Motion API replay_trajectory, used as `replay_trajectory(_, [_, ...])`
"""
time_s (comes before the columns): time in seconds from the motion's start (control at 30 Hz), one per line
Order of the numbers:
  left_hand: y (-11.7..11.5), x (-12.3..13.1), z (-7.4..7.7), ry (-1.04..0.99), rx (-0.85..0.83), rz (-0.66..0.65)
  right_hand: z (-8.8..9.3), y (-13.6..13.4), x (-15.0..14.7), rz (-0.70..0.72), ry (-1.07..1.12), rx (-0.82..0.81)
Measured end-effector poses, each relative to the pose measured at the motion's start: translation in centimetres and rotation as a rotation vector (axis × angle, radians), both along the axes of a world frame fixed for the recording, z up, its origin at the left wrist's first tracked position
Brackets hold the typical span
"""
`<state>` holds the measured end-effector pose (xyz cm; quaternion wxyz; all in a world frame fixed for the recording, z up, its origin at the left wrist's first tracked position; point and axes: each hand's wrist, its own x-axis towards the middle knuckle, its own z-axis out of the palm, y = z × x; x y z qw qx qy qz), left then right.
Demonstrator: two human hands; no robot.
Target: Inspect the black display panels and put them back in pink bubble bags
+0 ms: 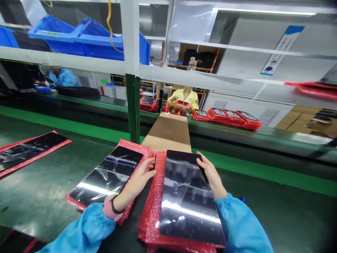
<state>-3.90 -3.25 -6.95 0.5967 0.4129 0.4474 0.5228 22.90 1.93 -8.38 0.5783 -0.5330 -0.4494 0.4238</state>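
At six o'clock, glossy black panel (188, 203) on stacked red bubble wrap (151, 214), right hand (212, 174) pinching its one o'clock corner, left hand (140, 177) flat, fingers spread on wrap at ten o'clock, second panel (110, 175) at nine o'clock.

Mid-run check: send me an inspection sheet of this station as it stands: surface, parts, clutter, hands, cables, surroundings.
Surface: dark green bench, glossy with reflections.
Job's things: middle panel, glossy black, lies on a stack of red bubble wrap; left panel lies beside it on its own red wrap.
Clutter: third panel on red wrap at far left; cardboard sheet beyond the stack.
Hands: left hand rests open at the left panel's right edge; right hand grips the middle panel's far right corner.
Cables: yellow cable hangs by the upper shelf.
Surroundings: blue bins overhead; person in yellow opposite, beside red-wrapped stacks.
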Motion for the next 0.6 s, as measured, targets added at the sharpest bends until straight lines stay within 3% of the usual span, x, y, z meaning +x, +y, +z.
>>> replay_trajectory(0.1, [-0.3, -1.5, -1.6, 0.024, -0.161, -0.094, -1.6, 1.7, -1.2, 0.044, -0.077, 0.038])
replay_trajectory(0.2, [-0.1, -1.6, -2.0, 0.008, -0.256, -0.204, -2.6, 2.3, -2.2, 0.021, -0.143, 0.093])
replay_trajectory(0.37, [1.0, -1.0, -1.3, 0.047, -0.267, -0.258, -3.5, 1.8, -3.1, -0.104, -0.224, 0.219])
replay_trajectory(0.6, [1.1, 1.8, 0.8, 0.044, -0.109, -0.273, -3.3, 0.6, -2.4, -0.321, -0.207, 0.329])
